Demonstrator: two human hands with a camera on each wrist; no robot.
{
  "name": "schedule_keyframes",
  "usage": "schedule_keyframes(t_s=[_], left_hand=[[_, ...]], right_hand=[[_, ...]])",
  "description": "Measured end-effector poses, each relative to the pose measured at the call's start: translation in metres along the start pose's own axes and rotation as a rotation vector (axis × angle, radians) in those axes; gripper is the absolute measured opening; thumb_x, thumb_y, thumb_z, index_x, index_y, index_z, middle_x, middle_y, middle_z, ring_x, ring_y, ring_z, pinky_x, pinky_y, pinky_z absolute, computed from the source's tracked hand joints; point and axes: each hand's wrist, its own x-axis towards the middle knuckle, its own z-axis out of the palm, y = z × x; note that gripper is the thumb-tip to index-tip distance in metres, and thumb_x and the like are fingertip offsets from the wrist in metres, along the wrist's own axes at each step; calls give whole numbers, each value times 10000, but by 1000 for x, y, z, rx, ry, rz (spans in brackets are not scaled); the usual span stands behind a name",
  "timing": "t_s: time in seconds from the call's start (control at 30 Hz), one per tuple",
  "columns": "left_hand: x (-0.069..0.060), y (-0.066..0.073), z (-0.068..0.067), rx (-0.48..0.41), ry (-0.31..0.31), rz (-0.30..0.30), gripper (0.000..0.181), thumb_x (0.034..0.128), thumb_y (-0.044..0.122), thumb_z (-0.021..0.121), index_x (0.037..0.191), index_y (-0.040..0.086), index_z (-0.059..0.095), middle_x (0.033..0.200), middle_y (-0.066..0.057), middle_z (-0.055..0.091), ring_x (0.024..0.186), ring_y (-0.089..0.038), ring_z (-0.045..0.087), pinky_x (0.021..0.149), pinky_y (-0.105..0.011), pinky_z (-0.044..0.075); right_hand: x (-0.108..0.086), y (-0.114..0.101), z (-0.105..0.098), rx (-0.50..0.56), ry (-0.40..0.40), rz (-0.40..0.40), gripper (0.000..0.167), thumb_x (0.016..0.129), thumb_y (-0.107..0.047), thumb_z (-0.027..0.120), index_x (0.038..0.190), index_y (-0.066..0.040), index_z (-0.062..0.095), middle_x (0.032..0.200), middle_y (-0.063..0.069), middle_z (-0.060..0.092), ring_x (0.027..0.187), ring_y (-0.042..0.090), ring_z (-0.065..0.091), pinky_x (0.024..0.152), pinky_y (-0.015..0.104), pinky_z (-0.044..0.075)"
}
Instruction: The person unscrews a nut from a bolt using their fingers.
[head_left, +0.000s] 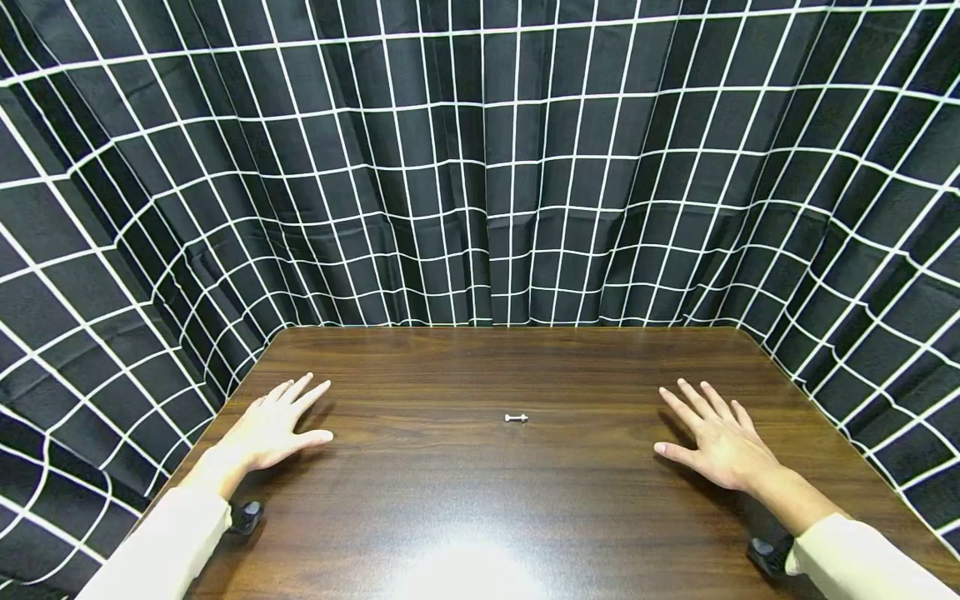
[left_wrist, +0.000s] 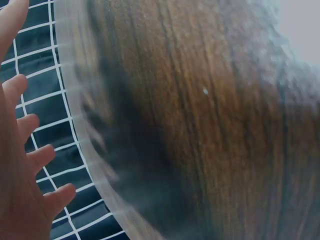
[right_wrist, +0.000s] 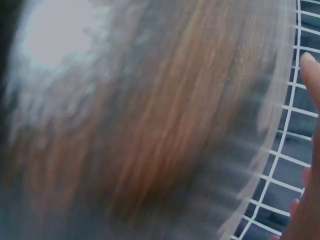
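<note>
Near the middle of the wooden table (head_left: 420, 383) lies a tiny pale, silvery rod with thicker ends (head_left: 516, 418), like a small bolt; its exact kind is too small to tell. In the left wrist view the rod (left_wrist: 205, 91) is only a bright speck. My left hand (head_left: 272, 427) is spread over the table's left side, fingers straight and thumb apart, holding nothing. Over the right side, my right hand (head_left: 718, 442) has its fingers spread too, with nothing in it. Both hands are well apart from the rod and cast shadows on the wood.
A black curtain (head_left: 465, 183) with a white grid surrounds the table at the back and both sides. Bright glare (head_left: 468, 571) shows on the near part of the tabletop. Dark wrist devices (head_left: 246, 517) sit at both light sleeves.
</note>
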Motion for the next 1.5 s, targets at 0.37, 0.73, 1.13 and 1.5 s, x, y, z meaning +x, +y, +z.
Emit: schedule_keyframes(t_s=[0.37,0.73,1.13,1.5], left_hand=[[7,5,3,-103,2,19,855,816,658,620,1474,156,405,1487,-216,369,1266,-498,412,920,-630,387],[20,32,3,-230,-8,66,830,806,497,730,1483,161,388,1460,-186,425,1295,-419,425,957,-602,379],[35,62,5,-383,63,133,790,828,421,743,1480,140,396,1456,-114,458,1287,-329,464,1009,-520,370],[55,90,17,-618,105,52,704,835,298,765,1434,106,449,1201,-187,607,816,-158,614,704,-351,486]], right_hand=[[8,-9,1,23,-32,19,816,898,-576,575,1532,-176,253,1516,240,288,1359,495,233,961,724,208],[18,-24,4,83,33,-27,846,854,-519,676,1514,-154,292,1474,244,360,1347,466,289,921,717,293],[32,-43,9,235,98,-68,797,854,-393,727,1464,-29,366,1399,255,462,1265,470,404,976,614,336],[50,-69,6,430,73,44,674,865,-222,725,1406,24,406,1252,333,549,1141,496,523,923,609,394]])
